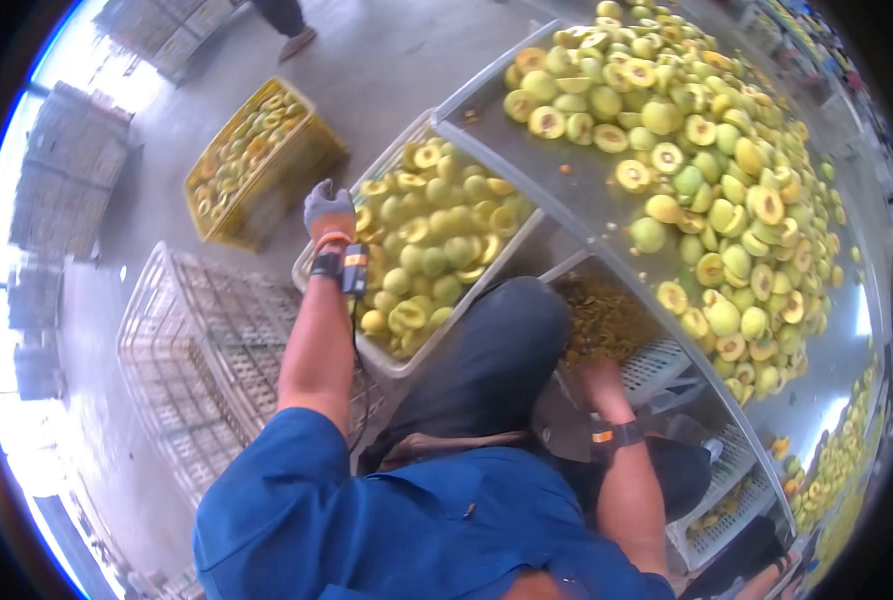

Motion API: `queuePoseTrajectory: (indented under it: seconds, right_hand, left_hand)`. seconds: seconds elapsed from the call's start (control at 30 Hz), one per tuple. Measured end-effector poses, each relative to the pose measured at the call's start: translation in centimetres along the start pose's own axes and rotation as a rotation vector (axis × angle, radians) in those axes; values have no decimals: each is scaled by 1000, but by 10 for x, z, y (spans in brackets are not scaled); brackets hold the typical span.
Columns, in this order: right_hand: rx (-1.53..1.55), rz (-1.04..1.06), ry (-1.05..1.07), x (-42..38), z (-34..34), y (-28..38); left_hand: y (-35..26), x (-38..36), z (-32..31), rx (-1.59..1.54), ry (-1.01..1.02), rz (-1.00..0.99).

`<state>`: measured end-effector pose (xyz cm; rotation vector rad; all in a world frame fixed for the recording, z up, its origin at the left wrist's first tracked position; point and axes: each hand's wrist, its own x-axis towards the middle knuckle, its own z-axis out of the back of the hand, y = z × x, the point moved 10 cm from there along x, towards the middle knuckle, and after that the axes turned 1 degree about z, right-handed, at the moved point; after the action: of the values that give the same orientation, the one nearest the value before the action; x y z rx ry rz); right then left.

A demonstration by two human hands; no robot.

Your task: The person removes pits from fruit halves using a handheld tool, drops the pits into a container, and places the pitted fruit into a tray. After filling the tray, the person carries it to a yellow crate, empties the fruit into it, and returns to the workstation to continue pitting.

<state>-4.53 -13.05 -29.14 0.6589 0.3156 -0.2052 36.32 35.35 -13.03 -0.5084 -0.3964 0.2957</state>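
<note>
My left hand point(328, 211), in a grey glove, has its fingers curled at the left rim of a pale plastic crate point(398, 366). That crate is full of halved, green-yellow peach-like fruit point(434, 232) and stands before my left knee. My right hand point(600, 384) is low beside my right leg, under the edge of the metal table point(591, 238). It reaches toward a container of brownish pits or scraps point(598, 318); its fingers are blurred and I cannot tell what they hold. Both wrists carry dark bands, the left one with a small box.
A large heap of halved fruit point(731, 215) covers much of the table. On the floor stand a yellow crate of fruit point(251, 160) and empty-looking white crates point(201, 340). Stacked crates point(71, 170) line the far left. Another person's foot point(297, 43) is at the top.
</note>
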Motion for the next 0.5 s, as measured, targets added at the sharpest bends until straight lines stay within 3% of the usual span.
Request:
queuePoseTrajectory:
  seconds: [0.1, 0.17, 0.23, 0.3, 0.4, 0.5]
  right_hand:
    - [-7, 5, -19, 4, -5, -2]
    - [157, -70, -92, -1, 14, 15]
    - [274, -188, -131, -6, 46, 43]
    - [355, -273, -159, -13, 69, 62]
    - [415, -267, -80, -10, 86, 77]
    - [531, -166, -238, -13, 108, 88]
  left_hand:
    - [-97, -9, -4, -393, 86, -139]
    - [-202, -34, 4, -418, 151, -352]
    - [-283, -50, -29, -548, 324, -453]
    - [-353, -70, -49, -398, 312, -721]
    - [-386, -76, -121, -1, 409, -837]
    - [-392, -86, -135, 88, 566, -923]
